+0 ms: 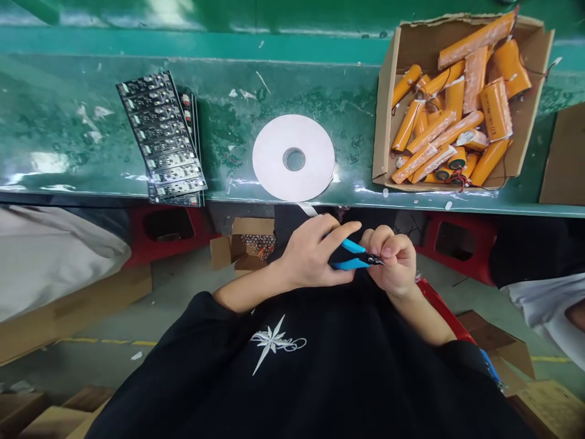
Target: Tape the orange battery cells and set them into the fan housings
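Observation:
My left hand (315, 253) is wrapped round a pair of flush cutters (351, 264) with blue handles, held over my lap just in front of the bench edge. Their dark jaws point right and reach the fingertips of my right hand (393, 259). The right fingers are pinched together at the jaws, and whatever lies between them is too small to make out. Behind my hands, a big white roll of tape (274, 149) lies flat on the green bench (219, 134), its loose end hanging over the edge near my left hand.
Stacked circuit boards (162, 137) lie on the bench at left. A cardboard box (384, 140) of orange wrapped battery packs (475, 79) stands at right. Below are red stools (461, 244) and a small open carton (253, 227). People sit close on both sides.

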Available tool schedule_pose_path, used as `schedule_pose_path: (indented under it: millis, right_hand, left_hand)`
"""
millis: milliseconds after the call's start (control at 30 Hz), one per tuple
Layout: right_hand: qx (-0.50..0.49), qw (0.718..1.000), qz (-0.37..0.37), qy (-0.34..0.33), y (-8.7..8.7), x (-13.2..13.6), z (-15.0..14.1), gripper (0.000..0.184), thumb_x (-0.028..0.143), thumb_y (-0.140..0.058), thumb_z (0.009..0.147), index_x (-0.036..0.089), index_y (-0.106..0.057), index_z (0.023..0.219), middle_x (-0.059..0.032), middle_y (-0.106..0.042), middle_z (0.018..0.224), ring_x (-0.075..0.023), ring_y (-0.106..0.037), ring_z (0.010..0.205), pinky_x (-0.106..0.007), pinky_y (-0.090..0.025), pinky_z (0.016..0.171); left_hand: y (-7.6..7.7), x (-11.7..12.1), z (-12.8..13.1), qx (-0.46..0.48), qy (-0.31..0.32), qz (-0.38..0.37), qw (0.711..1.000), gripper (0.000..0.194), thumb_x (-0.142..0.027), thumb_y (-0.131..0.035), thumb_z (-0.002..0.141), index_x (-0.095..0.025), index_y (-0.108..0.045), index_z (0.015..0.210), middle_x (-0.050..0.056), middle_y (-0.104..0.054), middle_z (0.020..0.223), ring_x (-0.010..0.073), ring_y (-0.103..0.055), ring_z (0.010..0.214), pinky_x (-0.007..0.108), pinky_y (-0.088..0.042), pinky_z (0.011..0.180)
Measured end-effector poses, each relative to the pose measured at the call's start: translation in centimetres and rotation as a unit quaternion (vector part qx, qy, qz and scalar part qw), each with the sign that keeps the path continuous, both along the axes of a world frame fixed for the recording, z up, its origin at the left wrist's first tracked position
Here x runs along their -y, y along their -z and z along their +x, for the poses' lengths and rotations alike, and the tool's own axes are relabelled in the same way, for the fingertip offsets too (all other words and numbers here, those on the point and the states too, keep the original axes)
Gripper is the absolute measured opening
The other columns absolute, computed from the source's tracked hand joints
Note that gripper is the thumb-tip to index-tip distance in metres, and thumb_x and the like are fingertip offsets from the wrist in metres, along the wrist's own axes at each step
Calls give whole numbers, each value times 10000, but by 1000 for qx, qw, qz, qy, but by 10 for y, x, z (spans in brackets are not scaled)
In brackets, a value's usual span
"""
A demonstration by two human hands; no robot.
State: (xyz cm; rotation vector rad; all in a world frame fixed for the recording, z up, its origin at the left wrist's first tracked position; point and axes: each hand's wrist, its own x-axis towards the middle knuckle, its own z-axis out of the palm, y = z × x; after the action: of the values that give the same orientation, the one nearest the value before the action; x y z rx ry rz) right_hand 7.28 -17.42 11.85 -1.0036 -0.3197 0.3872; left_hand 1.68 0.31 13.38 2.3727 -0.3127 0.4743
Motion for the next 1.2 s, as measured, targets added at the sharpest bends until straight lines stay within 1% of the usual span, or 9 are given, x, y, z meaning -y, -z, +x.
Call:
schedule_pose_path:
  millis: [67, 233, 333, 467, 567, 800, 900, 1033, 1200]
  right_hand:
    - [12, 1000, -11, -6, 4, 3, 0, 351, 461, -839, 969, 267, -622, 773, 26, -550, 737, -144, -531, 599, -285, -499, 559]
    - [39, 999, 9, -30, 9, 9, 1, 225, 377, -810, 1002, 286, -664, 856, 19, -575, 798, -162, -599, 697, -314, -546, 643]
    - [50, 998, 11, -31, 10, 9, 2, 212, 374, -808, 1004, 290, -669, 867, 21, -579, 796, -164, -613, 701, -321, -553, 647]
    - [75, 997, -11, -17, 10, 9, 4, 224, 393, -811, 999, 292, -678, 850, 20, -581, 769, -167, -624, 678, -306, -532, 586]
    - [100, 995, -22, -11, 10, 12, 5, 186, 381, -811, 1001, 301, -696, 879, 18, -604, 774, -171, -643, 689, -301, -535, 576]
    - [148, 989, -30, 3, 10, 15, 7, 82, 357, -784, 1026, 324, -720, 987, 15, -650, 823, -180, -682, 702, -318, -558, 571]
    - [155, 987, -31, 3, 11, 15, 8, 60, 349, -779, 1030, 322, -728, 1013, 9, -665, 838, -184, -688, 716, -323, -568, 581]
    - [166, 985, -35, 11, 13, 16, 8, 51, 335, -780, 1031, 314, -734, 1024, 8, -678, 842, -184, -697, 725, -328, -582, 597]
    - [179, 981, -53, 44, 18, 16, 6, 73, 366, -793, 1023, 320, -737, 1016, 16, -684, 816, -176, -691, 669, -320, -572, 553]
  left_hand:
    - [0, -1, 0, 0, -5, 2, 1000, 577, -366, -708, 894, -139, -586, 1409, 52, -622, 946, 210, -608, 805, 346, -571, 699]
    - [1, -3, 0, 0, -10, 15, 1000, 611, -377, -718, 910, -140, -588, 1458, 42, -619, 925, 209, -601, 792, 341, -545, 687]
    - [1, -5, -1, -5, -8, 33, 999, 629, -390, -719, 922, -158, -582, 1491, 40, -619, 922, 209, -596, 784, 342, -521, 684]
    - [0, -7, -2, 5, -19, 61, 998, 558, -395, -694, 950, -166, -607, 1451, 33, -615, 895, 200, -580, 760, 334, -498, 672]
    - [-1, -7, -1, 24, -27, 75, 997, 507, -396, -690, 966, -154, -632, 1407, 28, -607, 871, 194, -560, 740, 329, -479, 654]
    - [0, -8, -2, 36, -42, 92, 994, 536, -392, -707, 970, -183, -637, 1459, 20, -597, 857, 192, -542, 734, 327, -438, 656]
    - [0, -7, -2, 43, -48, 98, 993, 514, -390, -714, 968, -176, -659, 1432, 22, -596, 854, 191, -539, 737, 327, -433, 657]
    - [-1, -7, -3, 35, -52, 114, 992, 446, -372, -679, 983, -185, -678, 1388, 21, -611, 850, 183, -555, 726, 319, -436, 652]
    - [-1, -5, -4, 27, -58, 103, 993, 487, -367, -715, 960, -191, -668, 1411, 18, -618, 857, 183, -574, 730, 317, -422, 644]
